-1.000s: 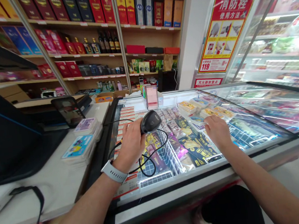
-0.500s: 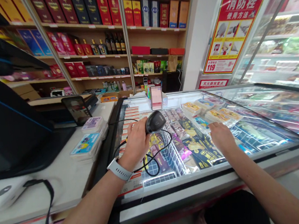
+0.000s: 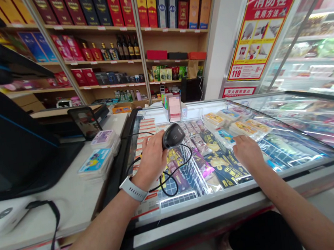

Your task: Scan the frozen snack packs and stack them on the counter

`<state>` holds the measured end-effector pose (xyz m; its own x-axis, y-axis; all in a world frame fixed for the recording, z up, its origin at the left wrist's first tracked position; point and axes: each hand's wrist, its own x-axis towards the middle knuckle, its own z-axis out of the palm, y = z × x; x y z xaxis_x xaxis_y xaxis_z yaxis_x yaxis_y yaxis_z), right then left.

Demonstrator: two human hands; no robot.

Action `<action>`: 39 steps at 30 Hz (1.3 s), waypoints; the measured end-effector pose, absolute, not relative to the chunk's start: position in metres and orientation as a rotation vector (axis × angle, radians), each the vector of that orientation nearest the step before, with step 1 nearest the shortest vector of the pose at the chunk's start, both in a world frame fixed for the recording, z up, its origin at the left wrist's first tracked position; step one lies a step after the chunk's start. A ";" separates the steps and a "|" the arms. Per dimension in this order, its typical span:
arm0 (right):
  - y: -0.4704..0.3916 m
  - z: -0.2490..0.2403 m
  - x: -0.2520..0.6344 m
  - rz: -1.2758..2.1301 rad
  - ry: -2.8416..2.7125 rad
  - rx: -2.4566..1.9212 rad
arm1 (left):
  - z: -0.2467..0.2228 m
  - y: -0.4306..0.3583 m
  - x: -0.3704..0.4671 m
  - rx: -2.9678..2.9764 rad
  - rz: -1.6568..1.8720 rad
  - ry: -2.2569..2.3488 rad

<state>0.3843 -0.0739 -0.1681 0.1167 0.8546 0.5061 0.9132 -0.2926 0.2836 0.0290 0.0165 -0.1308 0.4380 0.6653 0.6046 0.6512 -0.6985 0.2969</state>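
Note:
My left hand (image 3: 152, 153), with a grey watch on its wrist, is wrapped round a black handheld scanner (image 3: 173, 135) above the glass top of a chest freezer. A black cable (image 3: 175, 176) loops below the scanner over the glass. My right hand (image 3: 247, 150) rests at the near edge of a blue-and-white pack (image 3: 225, 136), its fingers curled; whether they pinch the pack's edge is hard to make out. Just beyond it, more clear packs with yellow labels (image 3: 243, 128) lie on the freezer glass.
Flat packs with blue labels (image 3: 95, 160) are stacked on the white counter (image 3: 70, 202) at left, beside a phone (image 3: 85, 123) and a black terminal (image 3: 10, 137). The freezer's front rim (image 3: 209, 218) runs across the near side. Shelves of boxes and bottles stand behind.
My right hand has shifted very slightly left. My left hand and the scanner hold their place.

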 end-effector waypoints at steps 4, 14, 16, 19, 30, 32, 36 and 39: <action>-0.074 -0.168 0.384 -0.940 -1.791 -2.217 | -0.132 0.016 0.029 2.638 1.130 1.210; -0.072 -0.161 0.373 -0.927 -1.767 -2.047 | -0.133 0.018 0.029 2.670 1.130 1.203; -0.070 -0.158 0.368 -0.908 -1.772 -1.996 | -0.133 0.018 0.029 2.679 1.134 1.202; -0.066 -0.154 0.363 -0.863 -1.776 -1.935 | -0.134 0.019 0.029 2.682 1.134 1.198; -0.044 -0.131 0.326 -0.710 -1.802 -1.741 | -0.133 0.014 0.031 2.663 1.086 1.205; -0.040 -0.124 0.315 -0.701 -1.812 -1.697 | -0.133 0.015 0.031 2.665 1.095 1.201; -0.033 -0.113 0.295 -0.703 -1.832 -1.607 | -0.133 0.015 0.031 2.662 1.106 1.196; -0.029 -0.108 0.283 -0.700 -1.851 -1.551 | -0.134 0.016 0.030 2.661 1.096 1.196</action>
